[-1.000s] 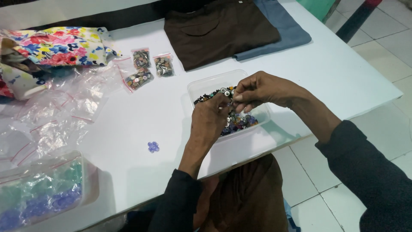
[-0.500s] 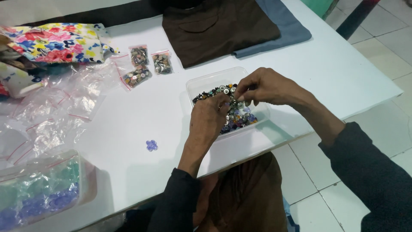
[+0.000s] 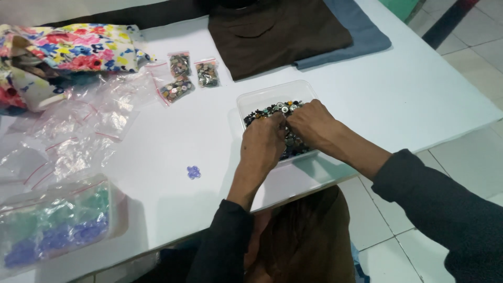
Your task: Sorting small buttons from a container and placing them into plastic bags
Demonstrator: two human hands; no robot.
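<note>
A clear plastic box (image 3: 262, 96) full of mixed dark and silver buttons (image 3: 272, 109) sits on the white table (image 3: 408, 99) near its front edge. My left hand (image 3: 267, 141) and my right hand (image 3: 313, 123) are both inside the box, knuckles up and fingers curled down into the buttons. The two hands touch at the fingertips. The fingertips are hidden, so I cannot see what they hold.
A small purple button cluster (image 3: 194, 172) lies left of the box. Three small zip bags of buttons (image 3: 179, 64) lie further back, with empty clear bags (image 3: 78, 126), a floral pouch (image 3: 78, 47), and folded brown (image 3: 277, 31) and blue cloth (image 3: 361, 31). A bagged tray of green and purple pieces (image 3: 52, 225) is front left.
Both hands have dropped from just above the box down into the buttons, staying close together.
</note>
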